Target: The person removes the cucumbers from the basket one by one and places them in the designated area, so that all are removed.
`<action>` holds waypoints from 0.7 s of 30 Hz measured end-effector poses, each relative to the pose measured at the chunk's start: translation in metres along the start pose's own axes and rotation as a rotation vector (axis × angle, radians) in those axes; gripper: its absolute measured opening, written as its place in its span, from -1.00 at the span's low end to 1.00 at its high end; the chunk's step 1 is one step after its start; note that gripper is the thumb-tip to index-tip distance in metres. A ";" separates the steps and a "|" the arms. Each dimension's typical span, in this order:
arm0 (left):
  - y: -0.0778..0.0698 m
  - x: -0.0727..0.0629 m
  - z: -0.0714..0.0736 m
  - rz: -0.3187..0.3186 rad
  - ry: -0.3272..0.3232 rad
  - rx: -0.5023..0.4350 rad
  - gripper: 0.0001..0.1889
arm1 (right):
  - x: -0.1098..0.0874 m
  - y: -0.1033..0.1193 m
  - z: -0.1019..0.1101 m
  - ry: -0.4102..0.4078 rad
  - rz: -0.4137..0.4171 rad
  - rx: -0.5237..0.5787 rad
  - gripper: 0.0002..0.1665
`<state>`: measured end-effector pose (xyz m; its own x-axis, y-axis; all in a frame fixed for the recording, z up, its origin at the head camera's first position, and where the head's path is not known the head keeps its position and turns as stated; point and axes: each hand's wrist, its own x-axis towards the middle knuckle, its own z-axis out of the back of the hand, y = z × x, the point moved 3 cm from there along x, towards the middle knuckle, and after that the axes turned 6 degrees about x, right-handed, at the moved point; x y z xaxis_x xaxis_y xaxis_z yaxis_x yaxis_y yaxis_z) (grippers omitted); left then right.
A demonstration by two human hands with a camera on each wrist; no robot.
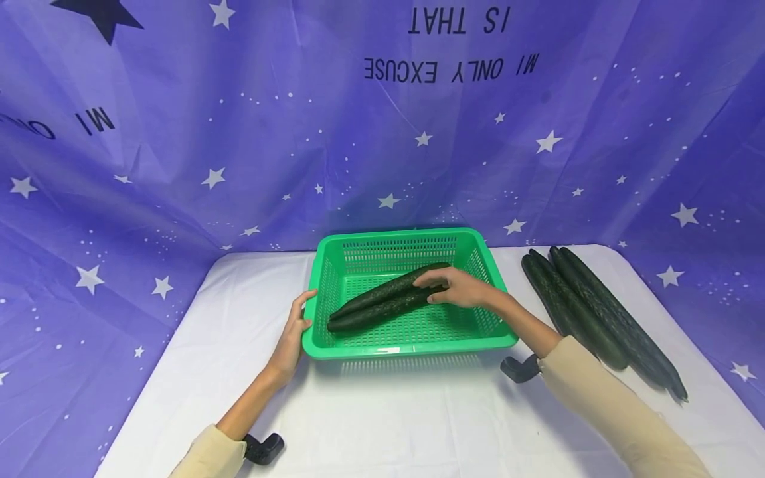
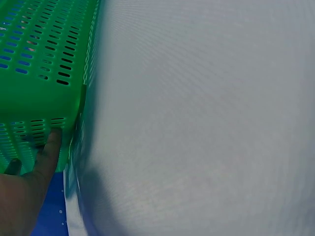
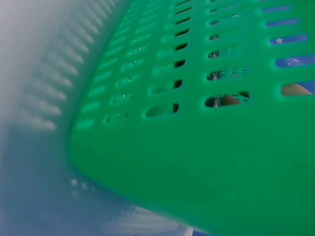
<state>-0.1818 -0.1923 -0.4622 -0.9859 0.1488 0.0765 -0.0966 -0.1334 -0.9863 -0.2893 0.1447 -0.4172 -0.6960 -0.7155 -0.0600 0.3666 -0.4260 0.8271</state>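
Observation:
Two long dark green cucumbers lie side by side, slanting, in a green plastic basket. My right hand is over their right ends inside the basket, fingers loosely bent and thumb apart from them. Whether its fingertips touch the cucumbers I cannot tell. With my left hand I hold the basket's left side, fingertips at the rim. In the left wrist view a finger lies against the slotted outer wall. The right wrist view is mostly basket wall, with bits of the hand showing through the slots.
Several more cucumbers lie together on the white-covered table, right of the basket and beyond my right forearm. A purple star-printed cloth hangs behind the table and along its sides. Black wrist mounts stick out below both forearms.

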 end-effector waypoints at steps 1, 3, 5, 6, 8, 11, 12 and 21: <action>0.000 0.000 0.000 0.002 0.000 -0.001 -0.35 | 0.001 0.000 0.000 -0.001 -0.006 -0.016 -0.48; 0.001 0.000 0.000 0.002 -0.001 0.003 -0.35 | 0.004 -0.001 0.001 -0.003 -0.020 -0.054 -0.48; 0.001 0.000 0.000 0.003 0.000 0.008 -0.35 | 0.007 -0.003 0.001 0.000 -0.035 -0.094 -0.48; 0.001 0.000 0.000 0.002 0.000 0.011 -0.35 | 0.008 -0.004 0.001 0.005 -0.040 -0.110 -0.49; 0.001 0.000 0.000 0.003 0.001 0.016 -0.35 | 0.010 -0.006 0.001 0.017 -0.054 -0.129 -0.49; 0.001 0.000 0.000 0.005 0.004 0.010 -0.35 | 0.013 -0.007 0.001 0.044 -0.070 -0.164 -0.49; 0.001 0.000 0.001 0.006 0.004 0.009 -0.35 | 0.013 -0.008 0.000 0.052 -0.074 -0.180 -0.48; 0.001 0.000 0.001 0.008 -0.002 0.019 -0.35 | 0.017 -0.008 -0.003 0.083 -0.074 -0.386 -0.46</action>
<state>-0.1820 -0.1932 -0.4635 -0.9870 0.1454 0.0685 -0.0909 -0.1533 -0.9840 -0.3020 0.1347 -0.4262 -0.6827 -0.7108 -0.1693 0.5334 -0.6432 0.5494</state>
